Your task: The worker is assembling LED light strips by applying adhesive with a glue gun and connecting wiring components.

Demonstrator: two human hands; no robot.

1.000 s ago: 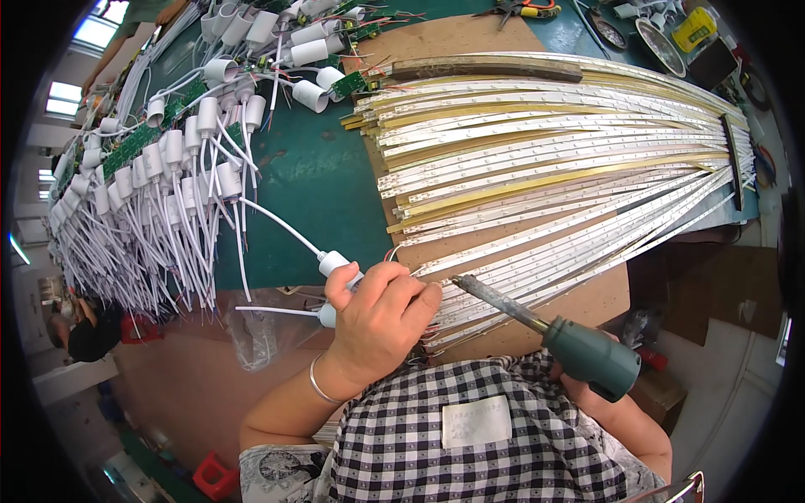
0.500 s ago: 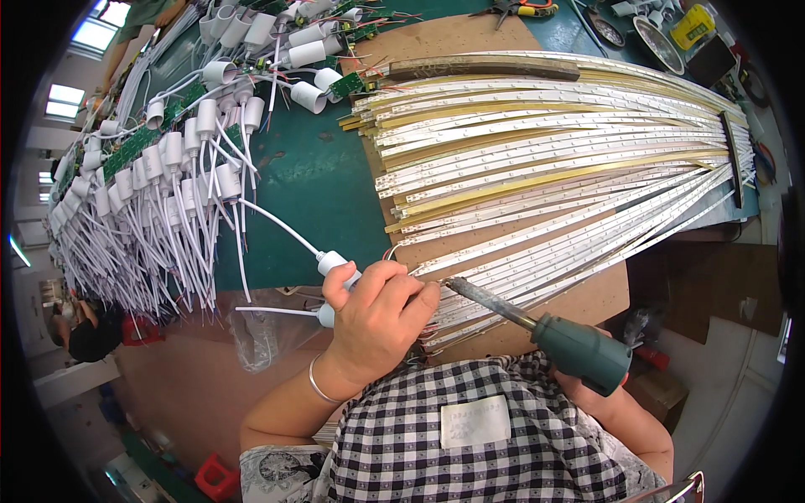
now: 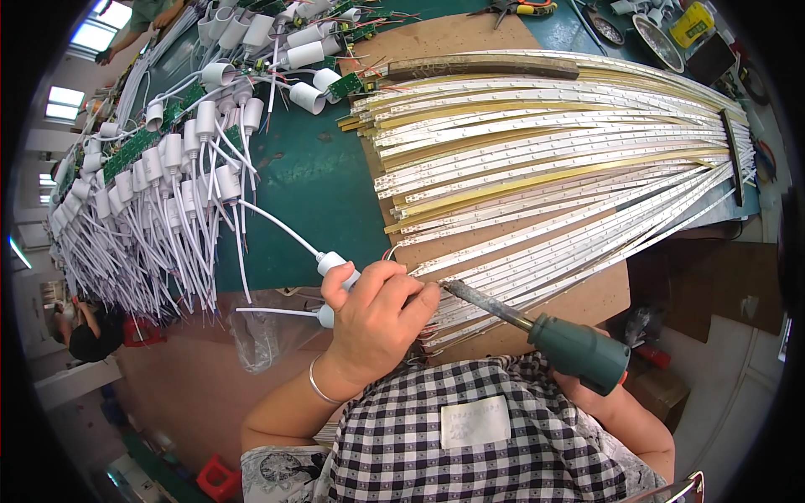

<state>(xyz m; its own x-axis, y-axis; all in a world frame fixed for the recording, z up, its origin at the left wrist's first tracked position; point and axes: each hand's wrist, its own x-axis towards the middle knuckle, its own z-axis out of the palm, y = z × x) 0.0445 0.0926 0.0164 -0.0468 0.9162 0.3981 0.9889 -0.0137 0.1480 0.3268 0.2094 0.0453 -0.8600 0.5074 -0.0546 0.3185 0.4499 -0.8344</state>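
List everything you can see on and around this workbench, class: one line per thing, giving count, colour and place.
LED strips: many, white and gold, fanned across the board on the right.
Brown board: one, under the strips.
Green bench mat: one, centre.
White cylindrical parts with leads: dozens, white, bunched at left.
Green circuit boards: several, top, among the parts.
Pliers: one, yellow-handled, top edge.
Clear plastic bag: one, front edge of bench.
Soldering iron: one, green handle, tip at the near strip ends.
White cylindrical part: one, in the left fingers.
Left hand: on that part, by the strip ends.
Right hand: mostly hidden behind the iron's handle.
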